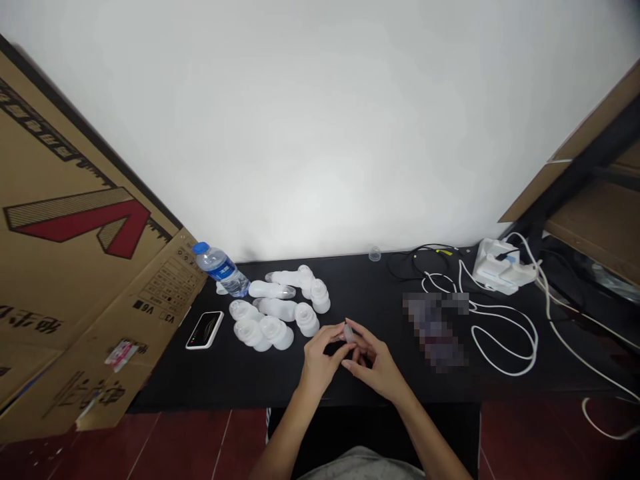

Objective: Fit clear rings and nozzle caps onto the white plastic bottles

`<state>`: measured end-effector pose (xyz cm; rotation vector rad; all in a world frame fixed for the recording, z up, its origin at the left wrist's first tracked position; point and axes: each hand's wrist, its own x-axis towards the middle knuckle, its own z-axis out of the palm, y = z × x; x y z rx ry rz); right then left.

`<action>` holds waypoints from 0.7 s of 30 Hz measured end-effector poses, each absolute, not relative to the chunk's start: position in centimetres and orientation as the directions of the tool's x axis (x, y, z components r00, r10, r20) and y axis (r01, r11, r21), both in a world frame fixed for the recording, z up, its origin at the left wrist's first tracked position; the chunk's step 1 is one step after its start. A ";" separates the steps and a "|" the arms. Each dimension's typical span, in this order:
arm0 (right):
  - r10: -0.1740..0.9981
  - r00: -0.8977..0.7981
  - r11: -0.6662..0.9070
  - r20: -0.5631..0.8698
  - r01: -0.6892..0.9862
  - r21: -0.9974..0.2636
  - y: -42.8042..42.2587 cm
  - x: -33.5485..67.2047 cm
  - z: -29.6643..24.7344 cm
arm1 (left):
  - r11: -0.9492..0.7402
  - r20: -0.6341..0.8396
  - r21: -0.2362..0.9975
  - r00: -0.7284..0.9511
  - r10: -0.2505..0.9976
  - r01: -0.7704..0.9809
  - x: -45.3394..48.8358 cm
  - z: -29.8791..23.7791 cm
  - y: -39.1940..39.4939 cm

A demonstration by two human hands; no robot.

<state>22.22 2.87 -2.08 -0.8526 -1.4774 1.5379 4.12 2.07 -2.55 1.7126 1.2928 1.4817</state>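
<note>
My left hand and my right hand meet over the front of the black table. Between their fingertips is a small translucent plastic piece, pinched from both sides; its exact kind is too small to make out. To the left of my hands lie several white plastic bottles, some standing and some on their sides, with clear or pale tops. A clear dome-shaped cap rests apart from them by the wall.
A water bottle with a blue cap leans at the back left, near a white-framed phone-like device. A large cardboard box borders the left. White cables, a white power strip and a blurred dark item lie right.
</note>
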 end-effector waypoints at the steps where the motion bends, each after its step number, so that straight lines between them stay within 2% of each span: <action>1: 0.900 -0.433 0.003 0.060 -0.129 -0.992 2.8 22.2 -2.1 | -0.413 0.449 0.856 -0.050 0.892 0.311 4.2 -2.6 2.2; 4: 0.900 -0.432 -0.051 0.051 -0.221 -0.974 2.8 22.1 -2.2 | -0.463 0.494 0.830 -0.024 0.869 0.310 4.2 -2.4 2.2; 8: 0.935 -0.347 -0.030 0.076 -0.291 -0.956 3.1 21.9 -2.5 | -0.485 0.497 0.813 0.049 0.866 0.323 4.1 -2.1 1.7; 14: 0.968 -0.238 0.016 0.081 -0.263 -0.965 3.4 22.1 -2.2 | -0.456 0.446 0.853 0.097 0.890 0.254 4.1 -1.9 1.5; 21: 0.979 -0.163 0.077 0.119 -0.241 -0.967 3.7 22.3 -2.0 | -0.477 0.496 0.810 0.035 0.868 0.341 4.0 -2.2 1.8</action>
